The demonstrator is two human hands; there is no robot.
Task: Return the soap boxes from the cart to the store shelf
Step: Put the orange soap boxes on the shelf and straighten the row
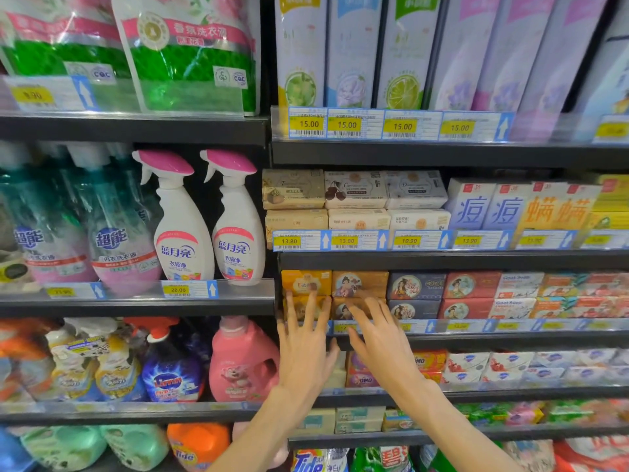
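Soap boxes stand stacked two high on a dark store shelf (476, 338). At the shelf's left end are yellow-orange soap boxes (305, 281) and, beside them, brown soap boxes (360, 283) with a portrait print. My left hand (304, 345) reaches with straight, spread fingers that touch the front of the lower yellow box. My right hand (377, 332) has its straight fingers against the lower brown box. Neither hand grips anything. The cart is not in view.
Further right sit navy (416, 286), red (471, 285) and white goat-soap boxes (520, 284). More soap fills the shelf above (355, 189). Spray bottles (235, 229) and a pink detergent jug (243, 362) stand left of the divider. Price tags line the shelf edges.
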